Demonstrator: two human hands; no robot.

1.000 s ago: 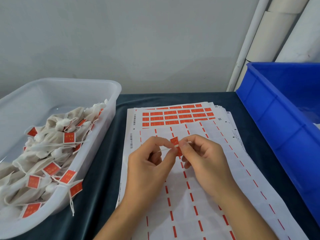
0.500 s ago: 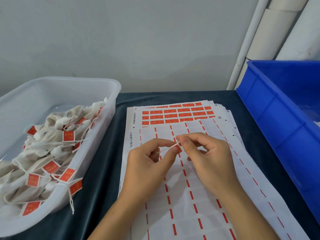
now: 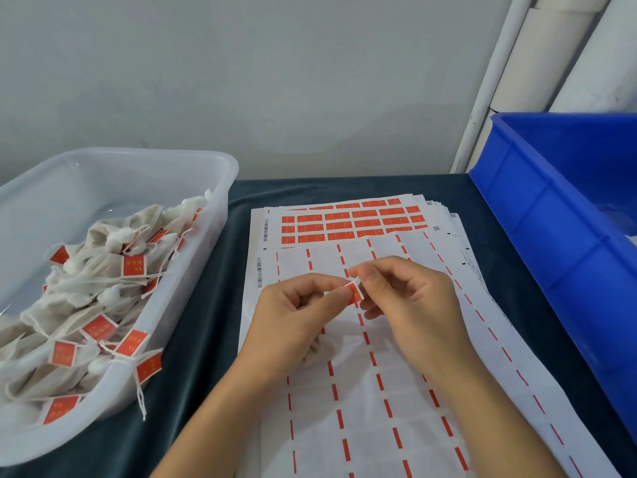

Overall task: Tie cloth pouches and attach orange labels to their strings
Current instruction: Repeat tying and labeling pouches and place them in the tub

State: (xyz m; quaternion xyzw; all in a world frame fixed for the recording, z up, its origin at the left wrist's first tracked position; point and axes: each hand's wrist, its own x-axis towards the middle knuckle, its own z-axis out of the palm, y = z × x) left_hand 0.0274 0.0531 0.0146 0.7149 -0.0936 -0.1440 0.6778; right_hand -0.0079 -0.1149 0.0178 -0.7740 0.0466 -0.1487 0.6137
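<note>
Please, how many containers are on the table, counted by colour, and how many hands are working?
Clear plastic tub: 1
Blue bin: 1
Hands, left hand and right hand, both on one orange label: 2
Total: 4

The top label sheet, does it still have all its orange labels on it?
No: the top sheet is peeled bare, with only thin orange strips left, while full orange labels show on the sheet beneath.
</note>
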